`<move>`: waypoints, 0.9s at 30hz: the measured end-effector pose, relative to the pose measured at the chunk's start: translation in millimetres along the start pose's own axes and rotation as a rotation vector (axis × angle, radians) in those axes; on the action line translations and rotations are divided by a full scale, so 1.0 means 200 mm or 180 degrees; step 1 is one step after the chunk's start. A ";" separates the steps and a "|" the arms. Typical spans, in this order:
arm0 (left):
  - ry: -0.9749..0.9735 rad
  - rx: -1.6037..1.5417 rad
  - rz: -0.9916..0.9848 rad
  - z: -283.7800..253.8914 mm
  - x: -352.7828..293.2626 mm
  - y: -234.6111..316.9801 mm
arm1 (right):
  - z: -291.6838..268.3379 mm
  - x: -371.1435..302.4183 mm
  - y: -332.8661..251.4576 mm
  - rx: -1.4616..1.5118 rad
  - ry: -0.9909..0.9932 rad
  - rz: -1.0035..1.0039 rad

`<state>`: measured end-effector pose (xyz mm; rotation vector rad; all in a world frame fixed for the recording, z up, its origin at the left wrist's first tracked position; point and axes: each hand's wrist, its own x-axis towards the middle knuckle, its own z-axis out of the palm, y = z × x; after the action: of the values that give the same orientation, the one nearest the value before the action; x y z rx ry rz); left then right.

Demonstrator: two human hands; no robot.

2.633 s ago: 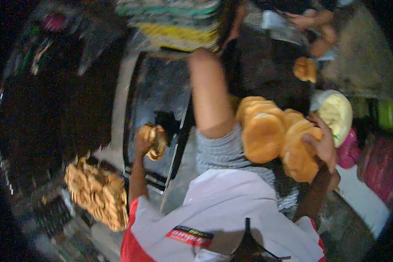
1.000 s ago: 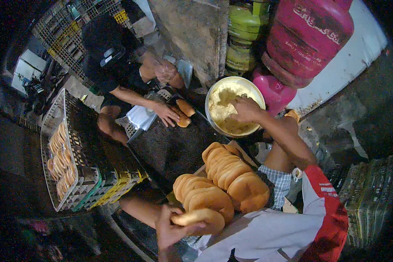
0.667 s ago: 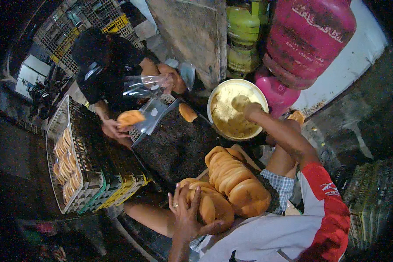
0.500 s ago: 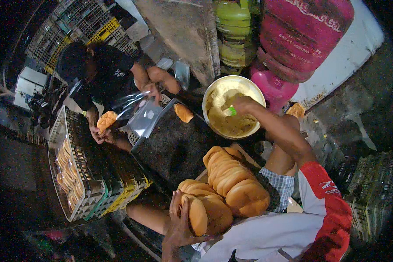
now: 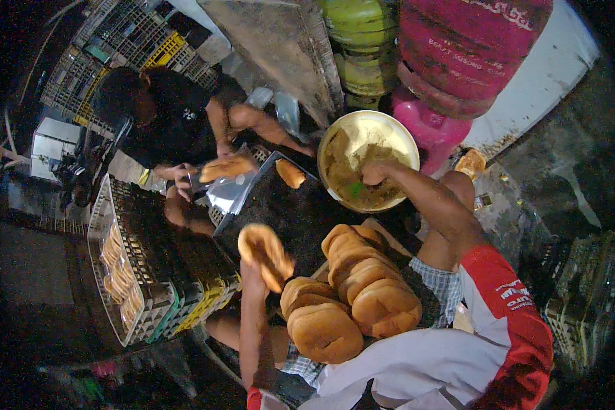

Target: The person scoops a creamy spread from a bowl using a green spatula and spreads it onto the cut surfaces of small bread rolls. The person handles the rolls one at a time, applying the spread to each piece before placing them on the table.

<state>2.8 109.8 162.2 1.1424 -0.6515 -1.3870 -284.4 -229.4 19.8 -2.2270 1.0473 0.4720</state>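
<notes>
My left hand [image 5: 253, 270] holds up a split bread bun [image 5: 268, 254] that gapes open; motion blurs it and hides most of my fingers. In the wide bowl [image 5: 326, 184] of pale yellow cream, my right hand [image 5: 376, 172] is closed around a small green tool [image 5: 355, 188], whose working end I cannot make out. Close to my lap lie two rows of buns, a longer right row [image 5: 383, 301] and a shorter left row [image 5: 324, 331]. One more bun [image 5: 290, 173] rests at the far edge of the dark tray [image 5: 280, 212].
Across from me a person [image 5: 164, 116] handles a bun [image 5: 227, 168] and clear plastic bags [image 5: 229, 196]. Stacked crates [image 5: 150, 311] with packed buns stand at left. Pink [image 5: 475, 55] and green [image 5: 359, 48] gas cylinders stand behind the bowl. More crates [image 5: 581, 301] are at right.
My left hand has lifted a bun off the left row and carried it up and forward, where it now hangs open. My right hand stays in the bowl. The other person's bun has moved right.
</notes>
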 end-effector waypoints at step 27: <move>0.0179 -0.2487 -0.0480 0.09 0.33 -0.35 | -0.13 -0.42 -0.67 0.0175 0.1128 -0.2426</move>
<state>-32.9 55.7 89.3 0.5992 0.0460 -1.5278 -230.6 -133.9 137.0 -2.4874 0.2874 -0.2864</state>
